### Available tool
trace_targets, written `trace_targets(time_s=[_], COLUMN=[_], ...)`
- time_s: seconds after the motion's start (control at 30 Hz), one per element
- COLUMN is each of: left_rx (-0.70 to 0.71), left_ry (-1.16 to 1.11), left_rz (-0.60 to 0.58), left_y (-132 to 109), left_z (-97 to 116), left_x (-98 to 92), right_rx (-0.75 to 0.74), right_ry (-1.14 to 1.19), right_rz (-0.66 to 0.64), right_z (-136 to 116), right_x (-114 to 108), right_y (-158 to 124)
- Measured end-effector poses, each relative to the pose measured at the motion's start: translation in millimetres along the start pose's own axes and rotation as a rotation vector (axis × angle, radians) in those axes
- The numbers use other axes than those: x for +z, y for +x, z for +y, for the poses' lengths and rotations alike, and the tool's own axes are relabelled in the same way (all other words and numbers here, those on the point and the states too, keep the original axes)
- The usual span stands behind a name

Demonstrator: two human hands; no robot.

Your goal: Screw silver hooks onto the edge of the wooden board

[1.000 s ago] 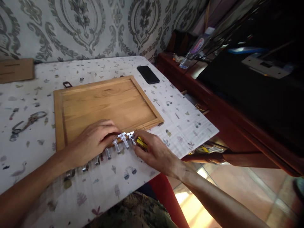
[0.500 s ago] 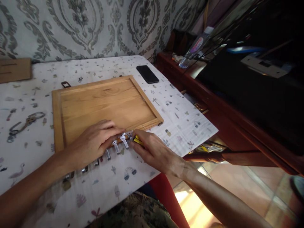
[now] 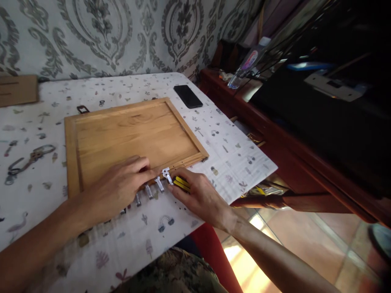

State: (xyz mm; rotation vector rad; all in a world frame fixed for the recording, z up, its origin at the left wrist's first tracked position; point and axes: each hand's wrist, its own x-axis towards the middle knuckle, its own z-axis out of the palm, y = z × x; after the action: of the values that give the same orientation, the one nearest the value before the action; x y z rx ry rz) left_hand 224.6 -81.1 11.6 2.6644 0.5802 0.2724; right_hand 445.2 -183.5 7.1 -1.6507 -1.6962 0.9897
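Note:
A framed wooden panel [image 3: 131, 130] lies on the table, with a row of small silver metal hooks [image 3: 148, 191] along its near edge. My left hand [image 3: 119, 187] rests over that edge, its fingers bent and closed against the frame beside the hooks. In my right hand [image 3: 198, 187] is a tool with a yellow-and-black handle [image 3: 181, 184]; its working end is hidden. Just in front of my right fingertips, a silver metal piece [image 3: 166, 174] with holes sits tilted at the panel's edge. Small dark holes show in the frame to its right.
A black phone [image 3: 187, 96] lies beyond the panel. On the left are a metal carabiner-like clip [image 3: 32, 158] and brown cardboard [image 3: 18, 90]. A plastic bottle [image 3: 249, 63] stands on the red-brown wooden desk [image 3: 259, 122] at right. The patterned tablecloth [image 3: 232, 162] reaches the table's edge.
The metal piece by my right fingertips has turned and now tilts upward, showing its holes. My right hand has shifted slightly, exposing more of the yellow handle. My left fingers have drawn back a little.

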Motion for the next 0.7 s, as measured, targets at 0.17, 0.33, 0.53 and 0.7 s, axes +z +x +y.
trace_targets(time_s=[0.17, 0.33, 0.53, 0.7], left_rx=[0.012, -0.007, -0.027, -0.026], left_ry=[0.070, 0.069, 0.024, -0.027], left_rz=[-0.014, -0.005, -0.034, 0.042], left_y=[-0.7, 0.2, 1.1, -1.1], left_z=[0.4, 4.1, 2.3, 0.8], left_x=[1.5, -0.3, -2.1, -1.0], right_rx=[-0.035, -0.042, -0.032, -0.063], right_ry=[0.024, -0.037, -0.090, -0.075], right_rz=[0.045, 0.037, 0.000, -0.005], right_z=[0.9, 1.7, 2.2, 0.5], right_x=[-1.2, 0.3, 1.7, -1.1], right_y=[-4.1, -6.4, -4.6, -3.0])
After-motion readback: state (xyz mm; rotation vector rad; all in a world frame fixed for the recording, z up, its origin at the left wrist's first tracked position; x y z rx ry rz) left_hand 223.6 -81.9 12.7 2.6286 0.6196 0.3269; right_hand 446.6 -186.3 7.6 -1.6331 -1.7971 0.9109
